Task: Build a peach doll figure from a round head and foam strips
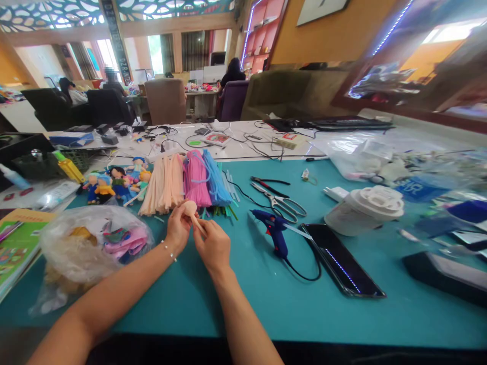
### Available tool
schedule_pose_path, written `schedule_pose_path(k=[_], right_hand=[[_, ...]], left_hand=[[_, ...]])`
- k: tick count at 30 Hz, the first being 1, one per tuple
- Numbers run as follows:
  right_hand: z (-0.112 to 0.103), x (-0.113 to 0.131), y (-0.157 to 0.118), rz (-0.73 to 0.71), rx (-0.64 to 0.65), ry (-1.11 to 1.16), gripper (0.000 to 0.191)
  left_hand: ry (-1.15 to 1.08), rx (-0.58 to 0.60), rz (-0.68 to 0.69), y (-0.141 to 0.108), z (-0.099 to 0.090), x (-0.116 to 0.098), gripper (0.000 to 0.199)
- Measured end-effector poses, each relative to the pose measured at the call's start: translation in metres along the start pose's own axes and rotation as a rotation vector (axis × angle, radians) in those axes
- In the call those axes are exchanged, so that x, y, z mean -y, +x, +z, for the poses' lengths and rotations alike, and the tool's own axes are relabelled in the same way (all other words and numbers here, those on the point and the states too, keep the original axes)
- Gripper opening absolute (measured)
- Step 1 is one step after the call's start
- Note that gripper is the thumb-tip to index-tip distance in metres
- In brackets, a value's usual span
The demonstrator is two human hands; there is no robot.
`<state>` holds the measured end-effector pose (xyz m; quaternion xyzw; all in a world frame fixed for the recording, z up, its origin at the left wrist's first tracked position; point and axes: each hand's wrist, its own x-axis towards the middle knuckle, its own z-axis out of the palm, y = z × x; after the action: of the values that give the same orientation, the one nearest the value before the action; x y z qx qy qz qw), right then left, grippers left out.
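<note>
Between my two hands is a small peach-coloured piece [190, 207] with a round top and a narrow strip running down from it. My left hand [178, 228] pinches it near the round part, and a beaded bracelet circles that wrist. The fingers of my right hand [213, 246] close on the lower strip. Just beyond them lie bundles of peach strips [163, 182], pink strips [196, 177] and blue strips [216, 180]. Small dolls [117, 182] sit to the left of the bundles.
A plastic bag [76, 253] lies left of my forearm. To the right are a blue glue gun [276, 233], scissors [285, 204], pliers [270, 185], a phone [342, 263] and a lidded white cup [363, 210]. People sit at desks in the background.
</note>
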<state>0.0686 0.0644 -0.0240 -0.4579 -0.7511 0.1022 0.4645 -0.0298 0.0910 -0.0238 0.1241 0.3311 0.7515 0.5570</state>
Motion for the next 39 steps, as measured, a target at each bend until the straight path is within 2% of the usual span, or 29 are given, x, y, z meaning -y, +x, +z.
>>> schedule_pose_path(k=[4, 9, 13, 22, 28, 32, 39], right_hand=[[-0.004, 0.000, -0.001, 0.010, 0.004, -0.046, 0.021], [-0.008, 0.002, -0.004, -0.028, 0.031, -0.117, 0.022], [-0.009, 0.004, -0.004, -0.047, 0.097, -0.155, 0.025], [-0.004, 0.008, -0.004, -0.086, 0.224, -0.137, 0.026], [-0.002, -0.001, -0.004, -0.074, 0.221, -0.112, 0.026], [-0.002, -0.003, -0.004, -0.091, 0.233, -0.100, 0.026], [-0.008, -0.009, -0.005, -0.115, 0.247, -0.052, 0.029]], left_hand=[[0.011, 0.004, -0.052, -0.004, 0.000, 0.007, 0.026], [0.045, 0.006, -0.055, -0.009, 0.003, 0.006, 0.030], [0.077, 0.015, -0.055, -0.009, 0.005, 0.006, 0.029], [0.091, 0.023, -0.070, -0.007, -0.011, -0.001, 0.042], [0.068, 0.102, -0.143, -0.006, -0.009, 0.000, 0.047], [0.101, 0.090, -0.148, -0.005, -0.009, 0.002, 0.055], [0.155, 0.138, -0.180, -0.004, -0.011, 0.006, 0.054]])
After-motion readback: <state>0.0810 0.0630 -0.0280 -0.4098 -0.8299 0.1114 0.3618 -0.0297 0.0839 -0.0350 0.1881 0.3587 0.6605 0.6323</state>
